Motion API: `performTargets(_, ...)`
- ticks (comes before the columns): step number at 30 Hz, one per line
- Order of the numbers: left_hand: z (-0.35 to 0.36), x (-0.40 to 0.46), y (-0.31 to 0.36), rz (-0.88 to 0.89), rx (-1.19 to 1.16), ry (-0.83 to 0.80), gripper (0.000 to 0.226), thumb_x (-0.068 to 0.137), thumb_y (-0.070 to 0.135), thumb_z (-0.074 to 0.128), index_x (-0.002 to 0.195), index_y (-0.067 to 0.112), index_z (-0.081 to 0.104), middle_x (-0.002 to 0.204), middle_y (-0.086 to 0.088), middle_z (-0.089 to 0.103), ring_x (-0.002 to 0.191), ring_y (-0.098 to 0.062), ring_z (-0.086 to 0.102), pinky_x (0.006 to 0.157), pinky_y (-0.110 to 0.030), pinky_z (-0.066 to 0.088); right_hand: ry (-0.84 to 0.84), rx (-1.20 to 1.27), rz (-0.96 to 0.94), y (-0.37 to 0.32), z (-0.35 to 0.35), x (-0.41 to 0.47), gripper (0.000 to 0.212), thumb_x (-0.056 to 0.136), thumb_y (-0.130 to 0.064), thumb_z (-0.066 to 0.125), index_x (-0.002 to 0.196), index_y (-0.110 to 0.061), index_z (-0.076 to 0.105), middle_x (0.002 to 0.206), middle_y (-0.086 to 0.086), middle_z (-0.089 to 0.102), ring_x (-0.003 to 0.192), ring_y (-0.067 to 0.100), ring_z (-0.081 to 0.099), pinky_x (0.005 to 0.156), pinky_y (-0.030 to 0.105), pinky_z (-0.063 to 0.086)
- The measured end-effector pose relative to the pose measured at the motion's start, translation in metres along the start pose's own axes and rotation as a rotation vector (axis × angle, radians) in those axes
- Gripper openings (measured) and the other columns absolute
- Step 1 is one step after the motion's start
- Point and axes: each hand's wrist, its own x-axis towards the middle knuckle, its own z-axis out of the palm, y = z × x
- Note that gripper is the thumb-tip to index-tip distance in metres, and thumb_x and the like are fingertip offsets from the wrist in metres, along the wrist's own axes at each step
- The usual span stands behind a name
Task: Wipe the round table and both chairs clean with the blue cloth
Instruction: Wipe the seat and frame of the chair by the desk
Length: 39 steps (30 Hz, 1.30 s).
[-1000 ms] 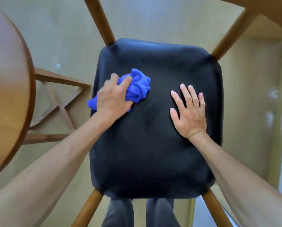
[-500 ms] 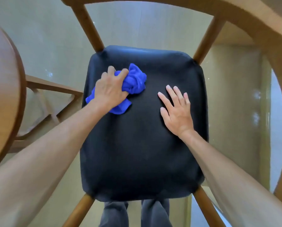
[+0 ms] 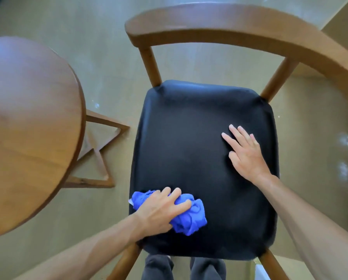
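step: chair seat point(image 3: 189, 150) being wiped | cloth point(image 3: 189, 219) bunched at the seat's near left corner, gripped under curled left hand point(image 3: 161, 213) | right hand point(image 3: 245, 156) laid flat on seat, fingers straight | table point(image 3: 28, 128) state cannot be judged | second chair not seen

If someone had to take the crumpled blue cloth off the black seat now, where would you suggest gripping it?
Grip the bunched lump of the crumpled blue cloth that bulges out to the right of the left hand, coming from above. It stands proud of the black padded chair seat; the other end lies under that hand.
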Motion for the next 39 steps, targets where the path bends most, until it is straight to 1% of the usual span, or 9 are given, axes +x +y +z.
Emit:
performTargets(5, -0.060, 0.045, -0.146, -0.781, -0.119, 0.330, 0.061, 0.073, 0.018, 0.070, 0.131, 0.019, 0.052, 0.108, -0.017, 0.049, 0.090, -0.040, 0.056, 0.065, -0.040, 0.046, 0.126, -0.012, 0.004, -0.011, 0.011, 0.006, 0.060, 0.082, -0.006, 0.043, 0.141, -0.016, 0.046, 0.156, 0.005, 0.027, 0.146, 0.025, 0.017, 0.118, 0.047, 0.006)
performTargets(7, -0.062, 0.056, -0.182, -0.891, -0.177, 0.383, 0.056, 0.078, 0.024, 0.066, 0.131, 0.020, 0.049, 0.108, -0.015, 0.046, 0.091, -0.041, 0.055, 0.071, -0.040, 0.042, 0.162, -0.031, 0.016, -0.010, 0.017, 0.007, 0.064, 0.078, -0.010, 0.038, 0.141, -0.016, 0.045, 0.156, 0.005, 0.028, 0.146, 0.025, 0.018, 0.118, 0.046, 0.005)
performTargets(15, 0.023, -0.038, -0.077, -0.646, -0.414, 0.434, 0.056, 0.064, 0.023, 0.069, 0.119, 0.020, 0.055, 0.100, -0.013, 0.057, 0.077, -0.032, 0.062, 0.062, -0.035, 0.053, 0.191, -0.110, -0.009, -0.006, 0.038, 0.003, 0.065, 0.078, -0.016, 0.029, 0.141, -0.014, 0.044, 0.155, 0.008, 0.029, 0.145, 0.027, 0.021, 0.117, 0.048, 0.008)
performTargets(22, 0.044, -0.125, -0.034, -0.453, -0.645, -0.193, 0.054, 0.074, 0.042, 0.064, 0.126, 0.030, 0.054, 0.108, 0.006, 0.048, 0.088, -0.017, 0.059, 0.079, -0.030, 0.050, 0.062, -0.065, 0.039, -0.013, 0.026, 0.006, 0.065, 0.079, -0.012, 0.038, 0.143, -0.016, 0.041, 0.158, 0.004, 0.022, 0.147, 0.023, 0.012, 0.118, 0.046, 0.003)
performTargets(26, 0.015, -0.106, -0.050, -0.433, -0.572, -0.308, 0.054, 0.071, 0.044, 0.057, 0.124, 0.040, 0.045, 0.103, 0.011, 0.045, 0.090, -0.016, 0.057, 0.082, -0.031, 0.048, -0.136, -0.092, 0.090, -0.024, 0.008, 0.012, 0.065, 0.085, -0.012, 0.052, 0.147, -0.019, 0.034, 0.160, 0.000, 0.011, 0.148, 0.019, 0.001, 0.119, 0.043, 0.003)
performTargets(30, -0.032, -0.083, -0.046, -0.578, -0.797, -0.033, 0.049, 0.063, 0.041, 0.061, 0.109, 0.046, 0.048, 0.099, 0.012, 0.054, 0.090, -0.005, 0.056, 0.083, -0.028, 0.048, -0.244, 0.028, 0.071, -0.065, -0.019, 0.000, 0.050, 0.091, -0.019, 0.051, 0.140, -0.021, 0.046, 0.154, -0.005, 0.032, 0.146, 0.017, 0.015, 0.115, 0.031, 0.012)
performTargets(33, -0.075, -0.058, -0.033, -0.578, -0.906, 0.170, 0.053, 0.063, 0.030, 0.073, 0.110, 0.043, 0.051, 0.104, 0.010, 0.058, 0.094, -0.003, 0.057, 0.085, -0.023, 0.047, -0.342, 0.459, 0.132, -0.111, -0.051, -0.025, 0.037, 0.092, -0.022, 0.053, 0.128, -0.031, 0.058, 0.126, -0.021, 0.054, 0.128, 0.003, 0.043, 0.106, 0.021, 0.031)
performTargets(36, -0.125, -0.039, -0.015, -0.536, -0.932, 0.313, 0.062, 0.062, 0.028, 0.079, 0.117, 0.037, 0.051, 0.109, 0.010, 0.056, 0.097, -0.002, 0.057, 0.087, -0.022, 0.047, -0.363, 0.849, 0.186, -0.152, -0.102, -0.044, 0.027, 0.094, -0.039, 0.050, 0.120, -0.042, 0.058, 0.114, -0.020, 0.065, 0.105, -0.001, 0.059, 0.097, 0.029, 0.046)
performTargets(39, -0.183, -0.028, 0.005, -0.501, -0.925, 0.463, 0.068, 0.063, 0.023, 0.080, 0.122, 0.033, 0.048, 0.114, 0.010, 0.052, 0.100, -0.001, 0.055, 0.086, -0.025, 0.050, -0.367, 1.043, 0.151, -0.184, -0.169, -0.058, 0.051, 0.083, -0.061, 0.047, 0.131, -0.043, 0.047, 0.118, -0.018, 0.063, 0.106, 0.006, 0.063, 0.084, 0.033, 0.056)
